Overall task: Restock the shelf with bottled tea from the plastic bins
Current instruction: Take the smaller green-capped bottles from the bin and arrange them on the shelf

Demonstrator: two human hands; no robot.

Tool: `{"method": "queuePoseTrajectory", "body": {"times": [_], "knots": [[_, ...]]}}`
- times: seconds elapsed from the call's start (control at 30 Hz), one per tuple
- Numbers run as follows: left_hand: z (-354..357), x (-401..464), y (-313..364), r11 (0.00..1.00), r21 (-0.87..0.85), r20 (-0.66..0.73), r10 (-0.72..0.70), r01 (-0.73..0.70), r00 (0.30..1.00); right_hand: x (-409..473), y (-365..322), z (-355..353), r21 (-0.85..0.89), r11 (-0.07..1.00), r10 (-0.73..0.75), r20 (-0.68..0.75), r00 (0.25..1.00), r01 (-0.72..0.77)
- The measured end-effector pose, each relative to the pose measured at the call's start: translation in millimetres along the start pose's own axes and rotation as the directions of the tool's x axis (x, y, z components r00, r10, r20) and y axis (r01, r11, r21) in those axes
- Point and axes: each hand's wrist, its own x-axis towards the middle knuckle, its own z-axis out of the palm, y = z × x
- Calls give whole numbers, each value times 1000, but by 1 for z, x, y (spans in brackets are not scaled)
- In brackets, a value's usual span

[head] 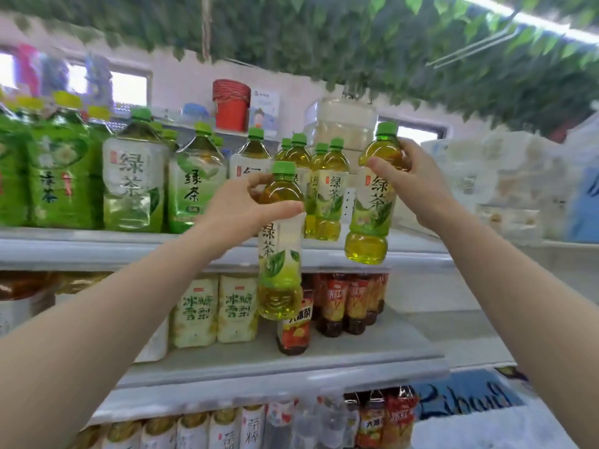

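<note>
My left hand (241, 202) grips the shoulder of a green tea bottle (280, 254) that hangs upright in front of the top shelf's edge (97, 251). My right hand (410, 179) holds a second green tea bottle (372, 202) by its upper part, slightly tilted, over the right end of that shelf. Several small green tea bottles (324, 189) stand on the shelf between and behind the two held ones. Large green tea bottles (133, 176) fill the shelf to the left. No plastic bin is in view.
The middle shelf (291, 358) carries pear drink bottles (214, 309) and red iced tea bottles (350, 303). More bottles line the lowest shelf (227, 429). A red bucket (230, 105) and a big clear jar (343, 124) stand behind the top shelf. Artificial leaves hang overhead.
</note>
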Motion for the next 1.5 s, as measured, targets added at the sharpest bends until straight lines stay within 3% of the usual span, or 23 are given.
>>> {"method": "queuePoseTrajectory", "body": {"times": [0.4, 0.7, 0.93, 1.13, 1.2, 1.37, 1.5], "knots": [[29, 51, -2, 999, 47, -36, -14, 15, 999, 91, 63, 6, -19, 998, 64, -81, 995, -66], [33, 62, -8, 999, 49, -66, -9, 12, 998, 118, 106, 38, 56, 992, 107, 72, 992, -111], [33, 65, -10, 997, 72, -88, 3, 4, 996, 136, 131, 58, 61, 991, 116, 57, 992, -120], [38, 63, -5, 999, 45, -70, 6, -3, 998, 130, 132, 53, -70, 992, 115, 133, 984, -107], [40, 61, -3, 999, 31, -62, 7, -5, 998, 121, 127, 46, -135, 989, 76, 133, 988, -58], [43, 56, -3, 999, 41, -89, -3, 6, 996, 61, 101, 30, -146, 979, -166, -156, 974, 143], [51, 47, 4, 998, 59, -99, 5, 1, 995, -30, 78, 41, -142, 949, -297, -93, 950, 283]]}}
